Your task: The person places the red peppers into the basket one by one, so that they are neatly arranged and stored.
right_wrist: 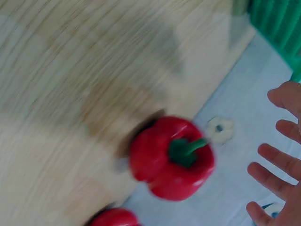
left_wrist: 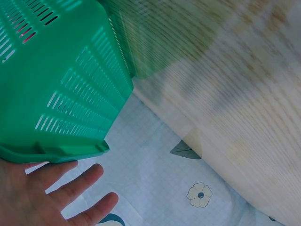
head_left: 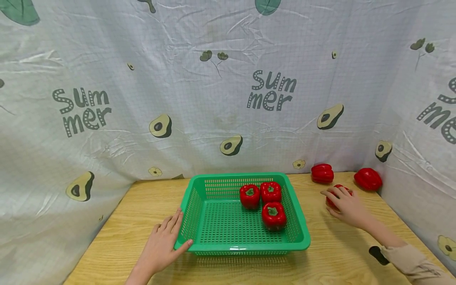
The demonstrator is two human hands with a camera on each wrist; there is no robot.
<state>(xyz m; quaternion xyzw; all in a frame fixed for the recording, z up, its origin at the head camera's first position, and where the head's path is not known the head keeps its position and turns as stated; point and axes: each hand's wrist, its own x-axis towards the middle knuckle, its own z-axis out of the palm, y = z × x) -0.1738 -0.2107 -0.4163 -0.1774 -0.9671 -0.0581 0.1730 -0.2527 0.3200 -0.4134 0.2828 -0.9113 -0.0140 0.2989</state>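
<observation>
Resting flat on the wooden table, left hand lies with fingers straight against the near left corner of the green basket, thumb touching its rim. Basket contents: three red peppers, grouped right of centre. Right hand, fingers spread and relaxed, covers a fourth red pepper on the table right of the basket, nothing clasped. Two further peppers lie near the avocado-print cloth behind.

Right hand partly hides a pepper.
</observation>
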